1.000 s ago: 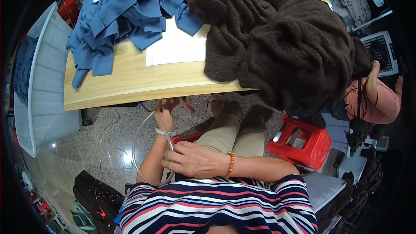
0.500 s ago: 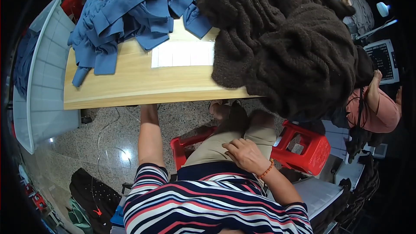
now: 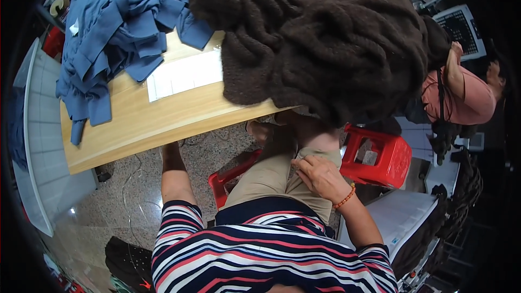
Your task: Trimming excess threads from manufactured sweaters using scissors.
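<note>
My right hand point(image 3: 323, 178) rests on my thigh over the beige trousers point(image 3: 258, 187). Its fingers are loosely bent and apart from the thumb, with nothing in them; an orange bead bracelet point(image 3: 345, 198) circles the wrist. My left forearm point(image 3: 176, 176) reaches forward under the near edge of the wooden table point(image 3: 179, 125), which hides the left hand. Blue fabric pieces point(image 3: 116, 38) lie heaped on the table's left side. To the right, a large dark brown knitted pile point(image 3: 347, 43) hangs over the front edge. Between them lies a white paper sheet point(image 3: 184, 76).
A pale plastic bin point(image 3: 43, 146) with blue cloth stands left of the table. One red stool point(image 3: 377, 157) is at my right; part of another red stool point(image 3: 220, 187) shows beneath me. A person in pink point(image 3: 461, 95) sits at the right. Dark cloth point(image 3: 127, 263) lies low at the left.
My view has turned, so the table appears tilted and shifted left. My right hand stays on my thigh, and my left arm still reaches under the table.
</note>
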### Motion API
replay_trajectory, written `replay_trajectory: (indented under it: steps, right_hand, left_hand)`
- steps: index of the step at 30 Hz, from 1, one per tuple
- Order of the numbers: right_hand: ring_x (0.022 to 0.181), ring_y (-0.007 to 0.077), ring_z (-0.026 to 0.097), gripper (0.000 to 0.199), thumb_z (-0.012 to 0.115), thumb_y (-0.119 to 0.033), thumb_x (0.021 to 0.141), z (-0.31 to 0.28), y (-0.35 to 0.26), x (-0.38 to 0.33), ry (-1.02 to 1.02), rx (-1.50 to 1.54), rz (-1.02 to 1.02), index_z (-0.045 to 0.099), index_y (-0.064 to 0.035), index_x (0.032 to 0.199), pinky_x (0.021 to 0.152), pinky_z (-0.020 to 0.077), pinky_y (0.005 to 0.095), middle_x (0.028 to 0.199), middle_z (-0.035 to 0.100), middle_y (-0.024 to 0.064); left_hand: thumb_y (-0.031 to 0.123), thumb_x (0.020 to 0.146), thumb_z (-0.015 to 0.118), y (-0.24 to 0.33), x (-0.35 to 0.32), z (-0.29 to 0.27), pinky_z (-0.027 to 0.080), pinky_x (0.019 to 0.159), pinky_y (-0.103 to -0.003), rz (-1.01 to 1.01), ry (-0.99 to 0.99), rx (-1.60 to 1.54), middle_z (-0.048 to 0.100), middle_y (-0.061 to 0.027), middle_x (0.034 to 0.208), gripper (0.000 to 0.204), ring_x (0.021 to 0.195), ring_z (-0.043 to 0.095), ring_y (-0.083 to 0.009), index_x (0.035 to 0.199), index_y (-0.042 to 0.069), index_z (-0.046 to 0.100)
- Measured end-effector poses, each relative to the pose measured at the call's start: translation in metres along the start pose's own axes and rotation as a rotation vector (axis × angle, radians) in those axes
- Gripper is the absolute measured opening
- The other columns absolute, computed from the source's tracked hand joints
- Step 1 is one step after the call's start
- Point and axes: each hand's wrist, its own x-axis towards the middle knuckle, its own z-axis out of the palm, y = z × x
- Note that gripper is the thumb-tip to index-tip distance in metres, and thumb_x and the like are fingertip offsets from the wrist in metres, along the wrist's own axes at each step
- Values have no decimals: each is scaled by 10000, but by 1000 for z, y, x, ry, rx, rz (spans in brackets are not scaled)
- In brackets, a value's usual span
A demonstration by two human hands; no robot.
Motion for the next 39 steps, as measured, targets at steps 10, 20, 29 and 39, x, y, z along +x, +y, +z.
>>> replay_trajectory:
  steps: [10,20,29,39]
  right_hand:
    - [893,269,598,254,653,-158,852,-42,30,-10,402,-93,-51,630,-88,1095,770,481,372,956,614,88]
    - [1179,357,499,638,745,-152,737,-121,135,-36,901,-466,299,518,-87,1330,981,416,428,1325,497,166]
    - [1434,340,229,1135,871,-284,567,-213,211,29,739,-599,294,256,-154,1512,1168,162,522,1555,239,140]
    - [1158,317,595,783,829,-283,692,-218,278,87,588,95,193,481,-34,1347,998,465,383,1222,618,194]
  left_hand:
    - [366,910,590,31,75,52,406,1049,-510,-474,-479,-1180,478,-157,1397,569,1285,448,-320,1366,53,455]
    - [60,931,597,287,-131,230,545,795,-304,-156,-683,-140,678,-131,1011,281,858,658,-178,1199,-26,598]
    - [271,928,656,377,-159,429,426,1013,-584,-1031,-1014,-517,417,-181,1418,594,1361,356,-308,1400,46,377]
    - [203,1017,442,429,-112,483,450,1006,-565,-753,-825,-619,591,-142,1247,312,1163,555,-273,1219,4,573]
